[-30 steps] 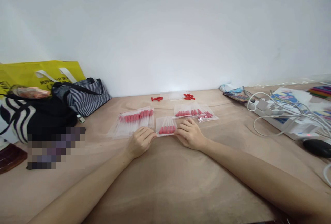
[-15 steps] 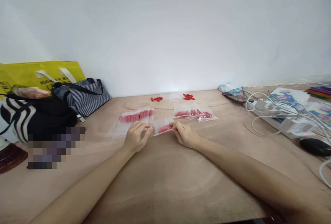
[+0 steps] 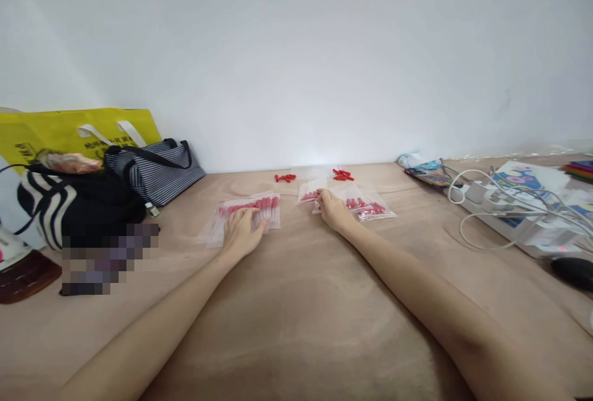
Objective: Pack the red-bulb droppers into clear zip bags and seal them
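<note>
Clear bags with red pieces [image 3: 273, 209] lie overlapped in a row at centre left. Over their near edge rests my left hand [image 3: 243, 231], fingers apart and curved, touching the bags. My right hand [image 3: 336, 209] pinches the edge of a small clear bag with red pieces [image 3: 307, 196], held above the left end of a second group of filled bags [image 3: 376, 207]. Farther back, loose red pieces [image 3: 285, 178] lie by a flat clear bag [image 3: 312, 172], and more red pieces [image 3: 343, 175] lie at its right.
On the left are a yellow bag [image 3: 134, 118], a striped bag [image 3: 162, 172] and a black bag [image 3: 88, 206]. Power strips with white cables [image 3: 523, 228] and a black mouse [image 3: 573, 272] are on the right. A white wall [image 3: 296, 67] stands behind the table [image 3: 296, 327].
My right hand has carried the small bag back and right, toward the right group. My left hand has shifted slightly back onto the left row. The view has turned a little left.
</note>
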The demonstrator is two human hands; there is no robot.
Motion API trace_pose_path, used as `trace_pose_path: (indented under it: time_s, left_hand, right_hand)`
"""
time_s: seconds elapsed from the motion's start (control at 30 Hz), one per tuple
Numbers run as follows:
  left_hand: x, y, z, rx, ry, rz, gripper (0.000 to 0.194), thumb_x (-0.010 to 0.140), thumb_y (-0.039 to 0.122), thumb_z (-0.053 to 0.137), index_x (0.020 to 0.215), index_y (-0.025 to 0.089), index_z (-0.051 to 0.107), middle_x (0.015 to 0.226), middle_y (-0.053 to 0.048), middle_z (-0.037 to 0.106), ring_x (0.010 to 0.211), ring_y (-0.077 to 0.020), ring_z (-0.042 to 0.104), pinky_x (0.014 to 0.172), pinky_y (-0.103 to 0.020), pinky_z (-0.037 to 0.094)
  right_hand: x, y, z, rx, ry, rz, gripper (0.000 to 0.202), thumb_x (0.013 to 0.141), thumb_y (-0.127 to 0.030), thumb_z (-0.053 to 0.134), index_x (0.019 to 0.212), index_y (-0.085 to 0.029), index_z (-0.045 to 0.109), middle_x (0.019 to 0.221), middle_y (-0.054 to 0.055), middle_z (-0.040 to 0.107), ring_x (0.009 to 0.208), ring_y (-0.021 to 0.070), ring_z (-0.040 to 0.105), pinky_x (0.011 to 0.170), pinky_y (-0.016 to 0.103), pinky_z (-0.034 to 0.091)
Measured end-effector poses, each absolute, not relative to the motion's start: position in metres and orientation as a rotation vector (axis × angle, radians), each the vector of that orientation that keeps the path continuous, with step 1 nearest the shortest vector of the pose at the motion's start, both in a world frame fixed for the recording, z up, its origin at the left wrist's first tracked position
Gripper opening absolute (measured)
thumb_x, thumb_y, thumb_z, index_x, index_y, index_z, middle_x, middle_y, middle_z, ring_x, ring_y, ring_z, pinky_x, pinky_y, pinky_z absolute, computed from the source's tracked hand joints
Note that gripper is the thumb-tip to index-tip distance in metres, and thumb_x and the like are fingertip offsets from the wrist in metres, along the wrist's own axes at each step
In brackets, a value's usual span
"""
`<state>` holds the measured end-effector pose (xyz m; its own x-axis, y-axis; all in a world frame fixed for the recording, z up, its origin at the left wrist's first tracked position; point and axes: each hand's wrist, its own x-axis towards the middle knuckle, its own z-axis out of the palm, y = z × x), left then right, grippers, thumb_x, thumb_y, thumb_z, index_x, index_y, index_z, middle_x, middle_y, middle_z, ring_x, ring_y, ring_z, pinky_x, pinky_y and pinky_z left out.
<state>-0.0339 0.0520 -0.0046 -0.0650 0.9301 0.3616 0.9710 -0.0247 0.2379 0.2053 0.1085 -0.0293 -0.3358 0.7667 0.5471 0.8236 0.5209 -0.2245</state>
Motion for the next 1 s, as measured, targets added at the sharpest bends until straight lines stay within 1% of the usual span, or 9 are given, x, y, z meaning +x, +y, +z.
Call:
trace_pose_path:
  time_s: [0.13,0.27,0.37,0.47,0.57,0.67,0.77,0.9,1.0]
  left_hand:
    - [-0.046,0.074,0.007,-1.838,-2.406,-0.44,0.056,0.077,0.053,0.037,0.12,0.018,0.041,0.121,-0.016,0.043,0.115,-0.0349,0.035,0.091,-0.048,0.029]
    - [-0.051,0.09,0.009,-1.768,-2.523,-0.333,0.067,0.074,0.057,0.037,0.125,0.015,0.033,0.127,-0.023,0.035,0.116,-0.0407,0.033,0.086,-0.051,0.033]
    - [-0.049,0.094,0.009,-1.767,-2.511,-0.249,0.059,0.076,0.041,0.041,0.127,0.014,0.029,0.124,-0.025,0.036,0.113,-0.0412,0.037,0.081,-0.049,0.037]
    - [-0.046,0.094,0.009,-1.761,-2.484,-0.153,0.064,0.071,0.025,0.048,0.129,0.013,0.025,0.121,-0.026,0.039,0.106,-0.0413,0.044,0.075,-0.047,0.04]
    - [-0.046,0.091,0.011,-1.78,-2.427,-0.151,0.067,0.067,0.016,0.05,0.129,0.009,0.025,0.117,-0.027,0.043,0.102,-0.0392,0.049,0.074,-0.044,0.042]
    - [-0.053,0.086,0.017,-1.795,-2.37,-0.18,0.05,0.073,0.016,0.044,0.122,0.005,0.036,0.108,-0.025,0.052,0.098,-0.0344,0.053,0.075,-0.04,0.043]
    - [-0.066,0.078,0.028,-1.794,-2.332,-0.224,0.033,0.079,0.023,0.039,0.106,0.007,0.052,0.093,-0.021,0.06,0.09,-0.0325,0.057,0.074,-0.04,0.044]
    - [-0.075,0.056,0.047,-1.897,-2.138,-0.413,0.031,0.08,0.023,0.04,0.107,0.014,0.053,0.093,-0.012,0.063,0.089,-0.0274,0.058,0.076,-0.037,0.044]
    - [-0.063,0.037,0.054,-2.218,-1.766,-0.788,0.03,0.08,0.025,0.041,0.107,0.017,0.054,0.098,-0.006,0.062,0.088,-0.0195,0.058,0.076,-0.029,0.045]
  right_hand:
    - [0.207,0.108,-0.028,-1.418,-2.25,-0.17,0.019,0.082,-0.011,0.032,0.093,-0.015,0.047,0.095,0.011,0.056,0.077,0.0212,0.056,0.062,0.03,0.039]
    - [0.21,0.102,-0.029,-1.415,-2.265,-0.251,0.021,0.08,-0.011,0.035,0.094,-0.015,0.05,0.106,0.012,0.053,0.088,0.0225,0.053,0.075,0.034,0.036]
    - [0.214,0.093,-0.031,-1.394,-2.229,-0.359,0.022,0.079,-0.013,0.038,0.097,-0.015,0.052,0.114,0.013,0.048,0.096,0.0239,0.048,0.08,0.037,0.034]
    - [0.218,0.079,-0.033,-1.282,-2.223,-0.415,0.019,0.078,-0.014,0.04,0.091,-0.014,0.055,0.114,0.014,0.047,0.099,0.0241,0.045,0.082,0.037,0.034]
    - [0.225,0.062,-0.035,-1.123,-2.237,-0.417,0.016,0.078,-0.013,0.042,0.087,-0.015,0.055,0.111,0.013,0.048,0.099,0.0233,0.044,0.081,0.036,0.035]
    - [0.235,0.046,-0.035,-1.003,-2.237,-0.374,0.015,0.078,-0.012,0.042,0.086,-0.015,0.055,0.106,0.013,0.049,0.096,0.0215,0.045,0.078,0.034,0.039]
    - [0.248,0.033,-0.035,-0.925,-2.246,-0.341,0.014,0.079,-0.013,0.041,0.082,-0.015,0.055,0.104,0.013,0.049,0.093,0.0202,0.046,0.077,0.033,0.04]
    - [0.262,0.024,-0.034,-0.922,-2.248,-0.346,0.013,0.08,-0.015,0.042,0.08,-0.015,0.055,0.104,0.012,0.05,0.093,0.0202,0.047,0.076,0.033,0.039]
    - [0.264,0.023,-0.032,-0.993,-2.232,-0.344,0.012,0.079,-0.016,0.043,0.079,-0.016,0.055,0.097,0.01,0.054,0.088,0.0199,0.048,0.074,0.033,0.038]
